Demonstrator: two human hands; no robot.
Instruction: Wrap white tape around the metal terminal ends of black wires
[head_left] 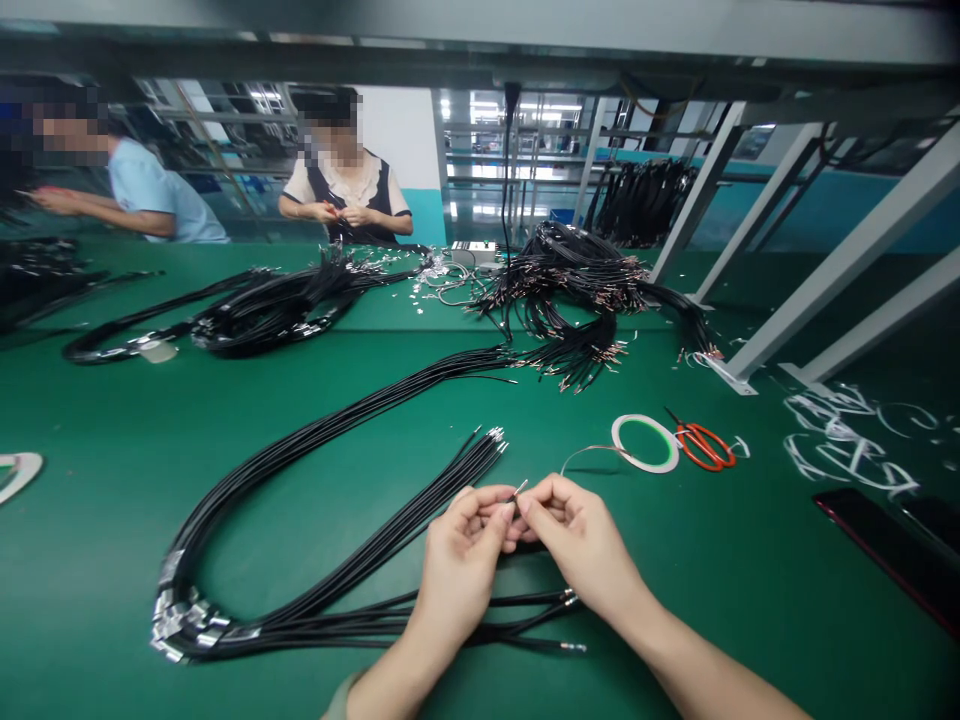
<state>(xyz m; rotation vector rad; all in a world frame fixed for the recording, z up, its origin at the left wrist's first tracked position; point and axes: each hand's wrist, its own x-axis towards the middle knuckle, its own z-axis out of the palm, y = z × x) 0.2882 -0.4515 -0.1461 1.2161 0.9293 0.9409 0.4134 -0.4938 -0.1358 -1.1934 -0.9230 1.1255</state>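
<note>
My left hand (466, 545) pinches a black cable near its end, and the bare silvery tip (520, 489) sticks up between my fingers. Thumb and forefinger of my right hand (576, 530) close on the same cable end from the other side. Behind the right hand, a thin copper-coloured strip (592, 450) runs from a white-and-green tape roll (616, 440) down toward its knuckles. A bundle of black cables (375, 540) with silvery ends lies left of my hands. More loose cable ends (574, 648) lie beneath my wrists.
Orange-handled scissors (705, 447) lie by the roll, with white strip scraps (847, 440) and a dark phone-like slab (885, 555) to the right. Cable heaps (570, 265) fill the back, beside slanted grey table legs (847, 245). Two people (345, 190) sit across the table.
</note>
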